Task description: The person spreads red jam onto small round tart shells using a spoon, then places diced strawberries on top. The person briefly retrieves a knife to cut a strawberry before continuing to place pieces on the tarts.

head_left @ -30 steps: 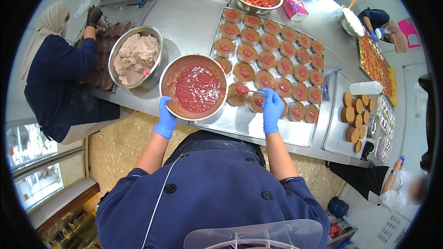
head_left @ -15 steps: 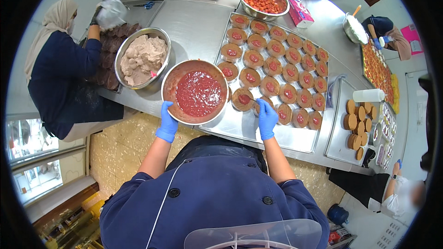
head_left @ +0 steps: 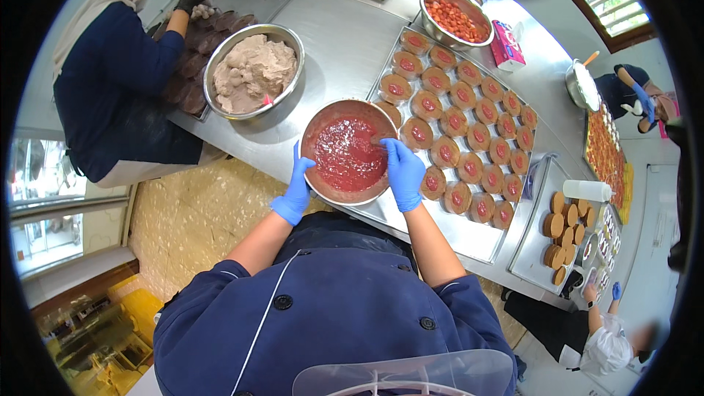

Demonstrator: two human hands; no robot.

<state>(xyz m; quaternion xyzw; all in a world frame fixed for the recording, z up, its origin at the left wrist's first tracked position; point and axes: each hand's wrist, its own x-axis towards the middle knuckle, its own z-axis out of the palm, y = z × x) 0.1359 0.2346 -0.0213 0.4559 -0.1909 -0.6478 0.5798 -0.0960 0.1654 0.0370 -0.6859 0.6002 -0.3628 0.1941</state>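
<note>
My left hand (head_left: 295, 189) grips the near left rim of a metal bowl (head_left: 314, 126), thumb over the edge. Glossy red fruit sauce (head_left: 346, 158) fills its lower part. In my right hand (head_left: 404, 174), fingers pinched, is a spoon (head_left: 380, 140) whose tip is in the sauce at the bowl's right side. The bowl covers the left corner of a metal tray (head_left: 469, 243). On that tray stand rows of clear cups with brown filling (head_left: 453, 119), most topped with a red dab. One cup (head_left: 389, 112), partly hidden behind the bowl, shows no red.
A bowl of pale brown cream (head_left: 253, 77) stands left, a bowl of diced strawberries (head_left: 456, 20) at the back beside a pink box (head_left: 507, 45). Stacked brown discs (head_left: 561, 231) lie on a tray at right. Co-workers stand left (head_left: 121, 81), far right (head_left: 634, 92) and lower right (head_left: 587, 330).
The spoon has gone from a cup on the tray into the sauce bowl. My left hand has shifted with the bowl toward the tray, and the view has turned somewhat.
</note>
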